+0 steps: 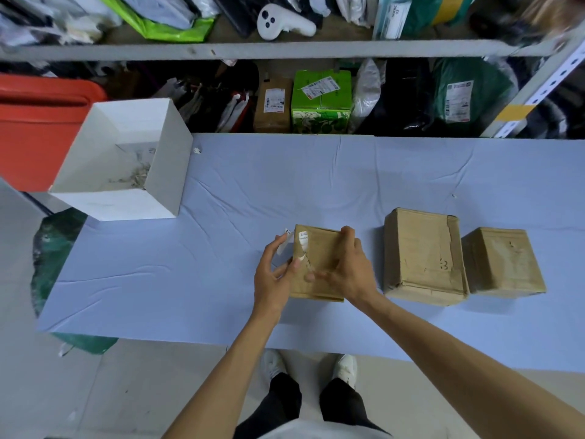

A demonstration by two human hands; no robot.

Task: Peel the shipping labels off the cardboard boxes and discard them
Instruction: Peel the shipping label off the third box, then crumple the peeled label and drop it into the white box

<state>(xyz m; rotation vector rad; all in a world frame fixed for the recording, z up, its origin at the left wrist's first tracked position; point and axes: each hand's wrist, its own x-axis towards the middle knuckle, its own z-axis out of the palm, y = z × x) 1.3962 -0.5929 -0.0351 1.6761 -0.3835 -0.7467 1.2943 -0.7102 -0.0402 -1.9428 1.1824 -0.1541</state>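
- Head view: left hand [273, 277] pinches torn label [282, 247] at the 9 o'clock edge of box [319, 247].
- Right hand [348, 267] grips box top.
- White bin [167, 172] at 10 o'clock.

Two bare forearms reach forward; left hand [273, 277] pinches a peeling label [282, 245], right hand [348, 267] grips a box [319, 248] from above.

A table [316, 172] draped in wrinkled pale blue cloth stands before grey metal shelving [285, 50] crammed with parcels, over a pale floor [142, 391].
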